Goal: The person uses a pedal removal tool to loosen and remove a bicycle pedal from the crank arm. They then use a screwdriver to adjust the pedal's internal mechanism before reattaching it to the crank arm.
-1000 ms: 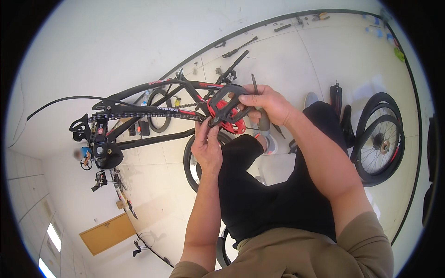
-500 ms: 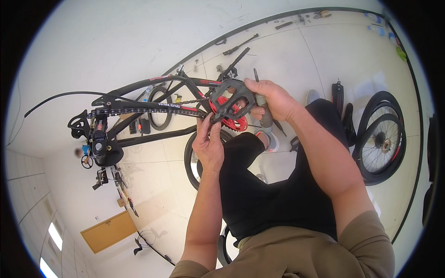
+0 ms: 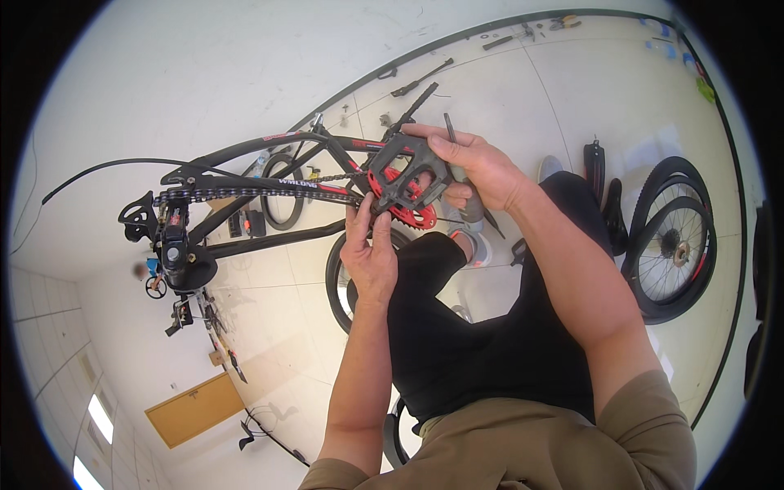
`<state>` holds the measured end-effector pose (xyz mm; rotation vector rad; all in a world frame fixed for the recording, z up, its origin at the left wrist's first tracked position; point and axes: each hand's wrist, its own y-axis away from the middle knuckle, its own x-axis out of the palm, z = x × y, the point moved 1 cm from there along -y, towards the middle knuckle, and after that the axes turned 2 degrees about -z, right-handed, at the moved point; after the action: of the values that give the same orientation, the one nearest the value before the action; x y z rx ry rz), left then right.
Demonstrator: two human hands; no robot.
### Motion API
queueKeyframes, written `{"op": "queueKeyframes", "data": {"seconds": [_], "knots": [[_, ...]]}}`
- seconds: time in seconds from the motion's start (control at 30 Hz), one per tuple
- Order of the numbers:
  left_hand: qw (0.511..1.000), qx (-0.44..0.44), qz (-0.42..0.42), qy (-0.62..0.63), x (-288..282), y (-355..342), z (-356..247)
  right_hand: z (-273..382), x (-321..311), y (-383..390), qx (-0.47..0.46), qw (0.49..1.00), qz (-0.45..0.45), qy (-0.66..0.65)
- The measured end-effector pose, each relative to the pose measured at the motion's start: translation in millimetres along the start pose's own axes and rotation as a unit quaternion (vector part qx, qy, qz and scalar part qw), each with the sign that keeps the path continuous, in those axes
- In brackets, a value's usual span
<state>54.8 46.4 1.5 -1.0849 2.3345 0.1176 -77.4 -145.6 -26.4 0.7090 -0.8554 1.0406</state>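
"What's being held?"
"A black platform pedal (image 3: 395, 193), just above the middle of the view, overlapping the red chainring (image 3: 421, 219)."
"By which hand?"
"Both: the right hand (image 3: 482, 170) grips its upper right side plus a grey-handled tool (image 3: 471, 214); the left hand (image 3: 371, 263) pinches its lower left end."
"And the black bicycle frame (image 3: 278, 242)?"
"Left of centre."

Both bare forearms (image 3: 359, 367) forward, left hand (image 3: 371, 260) upright, thumb and fingers near together, right hand (image 3: 480, 170) curled, thumb leftward.
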Motion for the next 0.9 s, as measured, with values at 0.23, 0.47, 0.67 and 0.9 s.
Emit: {"op": "queueKeyframes", "data": {"seconds": [0.23, 0.47, 0.67, 0.9], "knots": [[1.000, 0.014, -0.002, 0.021, 4.8, 0.4, -0.8, 3.6, -6.8, 1.6, -0.005, 0.994, 0.085, -0.062], [0.998, 0.043, 0.007, 0.042, 7.8, -1.4, 1.3, 11.2, -9.5, 7.3, -0.014, 0.998, 0.060, 0.022], [0.997, 0.074, -0.007, 0.006, 10.6, -2.7, 1.5, 10.3, -13.1, 6.3, -0.020, 0.997, 0.032, 0.073], [0.996, 0.088, -0.001, 0.019, 12.7, -3.6, -0.6, 11.2, -13.8, 3.5, -0.037, 0.992, -0.033, 0.119]]}}
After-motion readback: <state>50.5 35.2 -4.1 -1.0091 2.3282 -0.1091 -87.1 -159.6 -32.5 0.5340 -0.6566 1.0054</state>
